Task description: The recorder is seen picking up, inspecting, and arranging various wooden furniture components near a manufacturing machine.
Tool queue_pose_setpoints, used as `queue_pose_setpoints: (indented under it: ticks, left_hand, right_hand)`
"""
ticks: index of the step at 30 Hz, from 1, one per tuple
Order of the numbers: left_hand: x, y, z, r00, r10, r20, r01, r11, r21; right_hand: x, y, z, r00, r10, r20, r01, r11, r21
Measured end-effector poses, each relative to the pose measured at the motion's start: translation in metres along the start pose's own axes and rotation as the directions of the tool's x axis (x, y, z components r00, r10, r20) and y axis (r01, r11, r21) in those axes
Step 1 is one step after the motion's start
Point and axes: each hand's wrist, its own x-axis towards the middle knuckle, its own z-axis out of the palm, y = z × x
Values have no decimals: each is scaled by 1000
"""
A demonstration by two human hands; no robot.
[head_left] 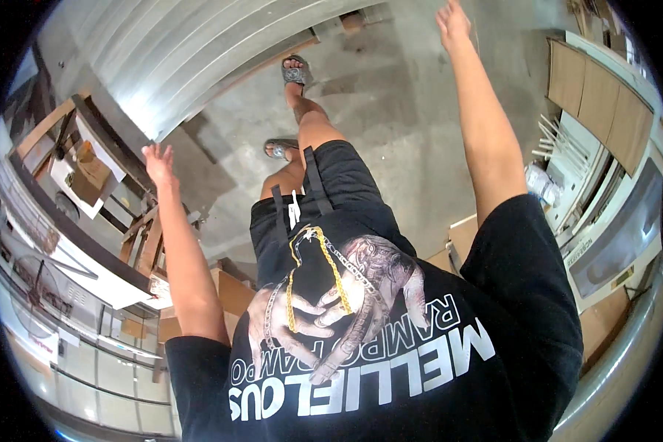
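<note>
Both arms are stretched out away from my body. My left hand (160, 163) is raised on the left with its fingers apart and nothing in it. It appears nearest to a dark-framed wooden stand (114, 151), though I cannot tell how far apart they are. My right hand (454, 26) reaches toward the top edge over the concrete floor (412, 110). Its fingers look stretched out, and no object shows in it. Below me are my black shorts (331, 180) and my feet in grey slides (295, 71), one foot ahead of the other.
A ribbed metal shutter (177, 51) spans the upper left. Brown cardboard panels (597, 96), thin white sticks (560, 140) and a clear plastic bag (541, 184) are on the right. Cardboard boxes (232, 293) stand close on my left. Glass-fronted shelving (99, 383) fills the lower left.
</note>
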Motion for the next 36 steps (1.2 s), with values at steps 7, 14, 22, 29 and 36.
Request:
queue_pose_setpoints:
  ticks: [7, 14, 22, 29, 36]
  left_hand:
    - [-120, -163, -54, 977, -86, 195, 64, 991, 120]
    - [-268, -400, -114, 942, -314, 118, 326, 940, -98]
    - [-400, -575, -128, 940, -340, 0, 322, 892, -316]
    - [-389, -642, -128, 991, -130, 24, 132, 988, -83]
    - [-301, -491, -158, 932, -345, -110, 181, 707, -684]
  right_hand:
    - [-115, 131, -74, 945, -16, 327, 269, 609, -746]
    - [-256, 194, -75, 698, 311, 645, 531, 380, -757]
    - [-299, 184, -4, 609, 358, 708, 637, 312, -705]
    - [-340, 164, 85, 482, 276, 831, 743, 374, -555]
    - [-362, 181, 108, 488, 305, 818, 749, 336, -572]
